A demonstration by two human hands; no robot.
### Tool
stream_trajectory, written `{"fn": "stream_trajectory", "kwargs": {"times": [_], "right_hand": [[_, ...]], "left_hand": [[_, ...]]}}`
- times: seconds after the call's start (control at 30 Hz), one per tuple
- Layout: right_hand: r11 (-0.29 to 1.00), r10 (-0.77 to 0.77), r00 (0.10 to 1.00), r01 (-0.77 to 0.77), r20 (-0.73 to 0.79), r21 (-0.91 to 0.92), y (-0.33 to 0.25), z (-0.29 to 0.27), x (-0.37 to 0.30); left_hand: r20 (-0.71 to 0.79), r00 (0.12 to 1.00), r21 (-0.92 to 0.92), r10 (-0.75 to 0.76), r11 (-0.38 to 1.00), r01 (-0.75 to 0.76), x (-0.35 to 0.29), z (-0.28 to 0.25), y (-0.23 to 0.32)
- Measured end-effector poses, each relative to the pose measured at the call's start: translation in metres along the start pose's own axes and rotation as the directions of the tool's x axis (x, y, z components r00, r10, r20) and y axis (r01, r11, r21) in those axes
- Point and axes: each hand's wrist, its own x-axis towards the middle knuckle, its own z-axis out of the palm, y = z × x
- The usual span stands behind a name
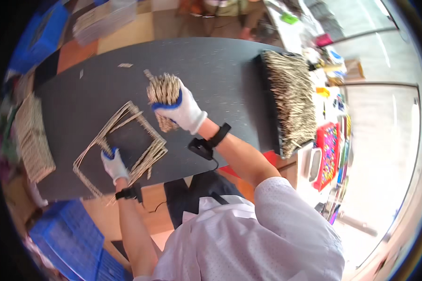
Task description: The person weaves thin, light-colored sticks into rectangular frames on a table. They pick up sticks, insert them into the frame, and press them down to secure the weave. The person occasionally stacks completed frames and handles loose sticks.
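1. Sticks fill this picture. A square frame of thin straw sticks [122,143] lies flat on the dark grey table [211,65], and it is the landmark for all the places told below.

2. The left hand [113,164] wears a white glove with blue tips. It presses down on the near side of the square frame. Its fingers look held close together on the sticks, but they are small and a bit blurry.

3. The right hand [183,110] wears the same kind of glove. It is just past the far right corner of the frame, raised above the table. Its fingers are curled tight around a bundle of sticks [164,96], with stick ends poking out above and below the glove.

4. Each wrist has a black band. A small black box [200,148] hangs by the right wrist, just right of the frame.

5. Far to the right of the frame, at the table's edge, a big pile of the same sticks [293,100] lies on a black tray.

6. To the left of the frame, off the table, sits another heap of sticks [33,140].

7. Near the frame's lower left, below the table, is a blue plastic crate [70,236].

8. A few loose bits [125,65] lie on the table beyond the frame.
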Motion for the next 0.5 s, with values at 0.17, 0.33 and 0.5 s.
{"fn": "stream_trajectory", "kwargs": {"times": [0.17, 0.33, 0.5], "right_hand": [[0.738, -0.089, 0.994, 0.107, 0.061, -0.666, -0.027, -0.174, -0.065], [0.384, -0.046, 0.995, 0.103, 0.092, -0.918, -0.042, -0.343, -0.081], [0.115, -0.057, 0.986, 0.165, 0.160, -0.980, -0.017, -0.452, -0.012]], "left_hand": [[0.081, 0.997, -0.052, 0.001, 0.999, 0.003, 0.030, 0.002, -0.038], [0.135, 0.990, -0.194, -0.043, 0.979, 0.069, 0.023, -0.011, -0.013], [0.150, 0.983, -0.211, -0.105, 0.968, 0.136, 0.010, -0.021, 0.009]]}}
